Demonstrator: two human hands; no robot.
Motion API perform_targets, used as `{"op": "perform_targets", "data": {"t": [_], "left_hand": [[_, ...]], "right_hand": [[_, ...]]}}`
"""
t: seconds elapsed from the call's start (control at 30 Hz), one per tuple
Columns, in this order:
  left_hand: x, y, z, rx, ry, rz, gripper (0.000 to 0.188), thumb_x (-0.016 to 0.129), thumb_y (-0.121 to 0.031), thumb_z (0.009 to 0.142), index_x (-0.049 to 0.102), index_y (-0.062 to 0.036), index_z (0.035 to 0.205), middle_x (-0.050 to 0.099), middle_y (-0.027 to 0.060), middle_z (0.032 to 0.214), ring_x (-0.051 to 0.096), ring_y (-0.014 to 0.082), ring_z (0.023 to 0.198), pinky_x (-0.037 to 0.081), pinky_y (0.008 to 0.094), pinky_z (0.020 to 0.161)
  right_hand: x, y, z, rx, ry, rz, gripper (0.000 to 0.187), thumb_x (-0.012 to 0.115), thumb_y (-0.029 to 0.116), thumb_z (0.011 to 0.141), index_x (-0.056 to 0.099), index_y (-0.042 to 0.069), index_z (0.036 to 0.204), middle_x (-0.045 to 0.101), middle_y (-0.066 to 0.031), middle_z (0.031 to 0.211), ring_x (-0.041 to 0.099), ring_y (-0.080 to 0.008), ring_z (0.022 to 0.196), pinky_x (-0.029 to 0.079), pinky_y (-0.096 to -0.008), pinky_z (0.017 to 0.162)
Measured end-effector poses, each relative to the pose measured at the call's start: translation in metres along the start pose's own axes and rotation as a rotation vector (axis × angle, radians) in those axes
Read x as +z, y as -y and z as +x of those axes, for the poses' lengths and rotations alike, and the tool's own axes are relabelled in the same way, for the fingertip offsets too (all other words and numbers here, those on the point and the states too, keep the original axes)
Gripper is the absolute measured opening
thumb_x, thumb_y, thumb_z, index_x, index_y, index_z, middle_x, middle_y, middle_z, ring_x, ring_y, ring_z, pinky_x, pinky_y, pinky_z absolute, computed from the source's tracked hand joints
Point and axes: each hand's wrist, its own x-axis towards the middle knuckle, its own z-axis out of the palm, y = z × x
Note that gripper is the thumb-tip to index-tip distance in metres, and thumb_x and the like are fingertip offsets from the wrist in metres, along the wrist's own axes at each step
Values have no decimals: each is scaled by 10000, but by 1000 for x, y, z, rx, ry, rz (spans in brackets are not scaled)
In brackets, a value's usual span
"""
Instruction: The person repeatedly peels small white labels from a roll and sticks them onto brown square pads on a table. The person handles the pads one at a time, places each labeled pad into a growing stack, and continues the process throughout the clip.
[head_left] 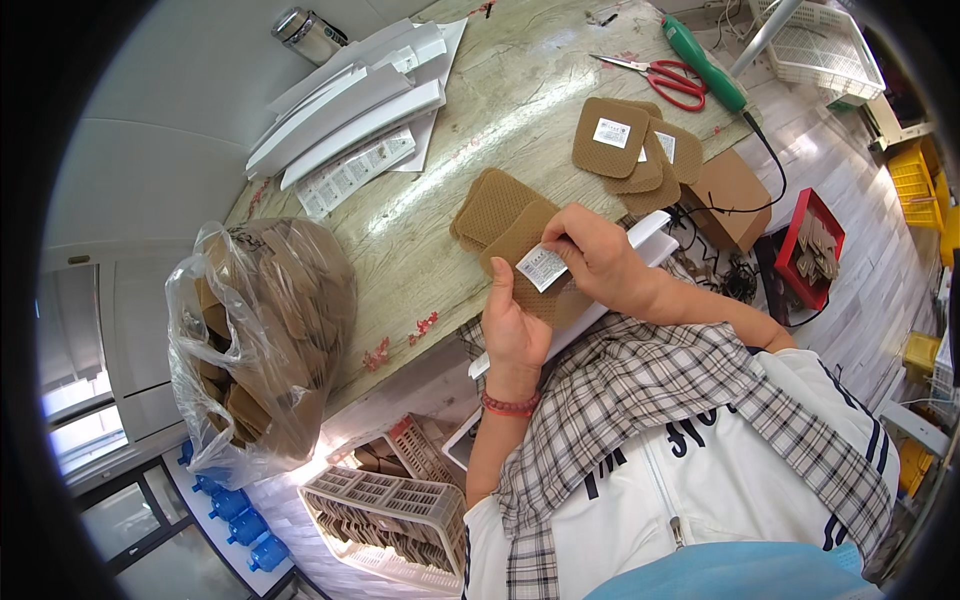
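Observation:
My left hand, thumb raised, grips a brown textured pad with rounded corners near the table's front edge. On the pad's face is a white printed label, its right side pinched by the fingers of my right hand. Whether the label is fully stuck down, I cannot tell. Behind the held pad, more plain brown pads lie overlapping on the table. Folded white label sheets rest across my lap, partly hidden under my hands. To the right, several pads bearing labels form a loose pile.
Red-handled scissors and a green corded tool lie at the far right of the table. White paper strips are stacked far left, beside a metal flask. A clear bag of brown pieces bulges at the left edge.

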Motion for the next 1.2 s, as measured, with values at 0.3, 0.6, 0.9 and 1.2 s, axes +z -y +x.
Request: {"op": "perform_targets", "data": {"t": [0.3,0.6,0.9,1.2], "left_hand": [[-4,2,-1,21,34,15,379,574,-32,982,512,-2,1355,600,106,1329,581,232,1220,460,410,1072],[-9,7,0,52,-4,89,399,556,2,980,496,-25,1373,596,97,1326,581,232,1209,463,401,1066],[-8,6,3,36,-6,-2,387,483,-244,1063,483,-14,1375,579,114,1352,557,249,1251,449,432,1085],[-11,5,6,16,-10,-29,416,431,-291,1080,460,-16,1391,560,123,1376,547,264,1263,438,452,1097]], "right_hand": [[0,1,3,-68,-12,-64,144,665,-47,849,571,13,940,591,-138,846,625,-324,756,507,-378,647],[0,1,5,-98,-6,-110,152,669,-36,840,562,11,938,602,-139,851,633,-334,782,519,-389,664],[-1,-2,6,-54,26,-47,155,680,-31,840,563,3,936,609,-143,856,639,-339,781,528,-392,666],[-1,-4,8,-59,31,-25,147,678,-26,847,564,1,936,611,-146,859,637,-340,785,529,-392,669]]}}
